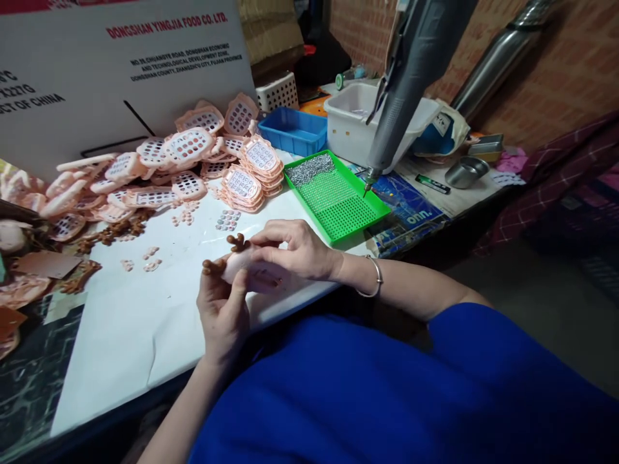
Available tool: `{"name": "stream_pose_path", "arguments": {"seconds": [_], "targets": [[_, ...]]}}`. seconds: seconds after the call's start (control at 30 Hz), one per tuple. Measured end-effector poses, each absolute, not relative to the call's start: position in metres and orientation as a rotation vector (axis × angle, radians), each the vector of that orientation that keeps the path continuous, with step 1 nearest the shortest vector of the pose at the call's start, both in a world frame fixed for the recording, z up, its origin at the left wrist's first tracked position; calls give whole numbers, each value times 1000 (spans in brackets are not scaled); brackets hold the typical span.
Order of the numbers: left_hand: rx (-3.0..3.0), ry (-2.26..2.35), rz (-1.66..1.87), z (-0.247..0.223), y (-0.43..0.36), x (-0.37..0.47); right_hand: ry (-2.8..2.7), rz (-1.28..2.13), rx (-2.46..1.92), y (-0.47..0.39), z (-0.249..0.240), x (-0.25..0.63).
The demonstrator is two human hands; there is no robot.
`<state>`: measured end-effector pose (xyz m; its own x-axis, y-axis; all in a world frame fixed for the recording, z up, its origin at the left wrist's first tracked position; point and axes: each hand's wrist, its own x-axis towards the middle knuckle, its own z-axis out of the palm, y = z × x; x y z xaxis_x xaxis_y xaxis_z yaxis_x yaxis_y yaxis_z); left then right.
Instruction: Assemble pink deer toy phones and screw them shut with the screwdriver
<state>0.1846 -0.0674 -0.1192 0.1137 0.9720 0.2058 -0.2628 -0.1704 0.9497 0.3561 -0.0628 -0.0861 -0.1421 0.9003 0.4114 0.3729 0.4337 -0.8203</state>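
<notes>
A pale pink plastic piece (240,263) with two brown antler-shaped parts (238,243) is held between my hands above the table's front edge. My left hand (222,316) grips its left side, the thumb on top and the fingers partly hidden behind it. My right hand (297,251) pinches its right side with thumb and fingers. Beyond my hands, small round button pieces (228,220) lie on the white sheet (126,322). A heap of pink plastic shells with holed faces (188,145) lies at the back left.
A green tray (348,219) of small screws lies beyond my right hand, under the tip of a hanging electric screwdriver (396,109). Behind stand a blue bin (294,131) and a white tub (353,132). A metal cup (467,173) stands at the right.
</notes>
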Motion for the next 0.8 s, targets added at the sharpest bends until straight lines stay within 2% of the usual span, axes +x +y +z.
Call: {"name": "stream_pose_path", "arguments": {"seconds": [0.13, 0.37, 0.47, 0.63, 0.7, 0.8], "targets": [[1044, 754, 1173, -116, -55, 187, -1617, 803, -1217, -61, -85, 365], [892, 728, 1458, -104, -35, 183, -1668, 918, -1279, -83, -93, 358], [890, 699, 1466, -100, -42, 184, -1766, 535, -1184, -87, -101, 353], [1045, 663, 1391, -99, -58, 173, -1882, -366, -843, -81, -108, 362], [1113, 678, 1385, -101, -61, 165, -1861, -518, -798, -80, -110, 366], [1229, 695, 1369, -104, -62, 156, -1872, -553, -759, -82, -113, 369]]}}
